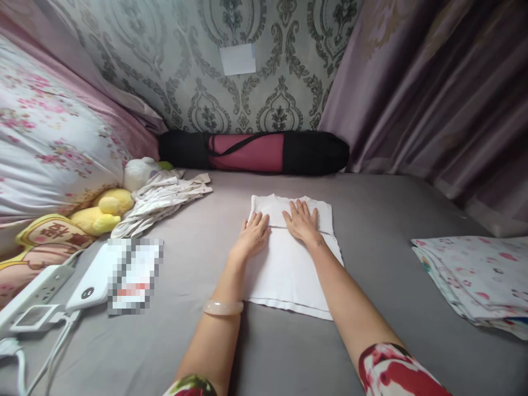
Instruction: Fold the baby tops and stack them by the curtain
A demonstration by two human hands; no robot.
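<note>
A white folded garment (289,269) lies flat on the grey bed sheet (371,203) in front of me. My left hand (254,232) rests palm down on its upper left part, fingers stretched out. My right hand (302,219) lies flat beside it, a little farther up the cloth, fingers spread. Both hands press on the garment and hold nothing. A pale bangle (223,307) sits on my left wrist.
A black and pink rolled mat bag (256,152) lies against the patterned wall. Folded patterned clothes (160,201) and yellow and white soft toys (103,212) are at the left, with a power strip (33,300) and a white device (88,283). A floral folded pile (478,278) sits right.
</note>
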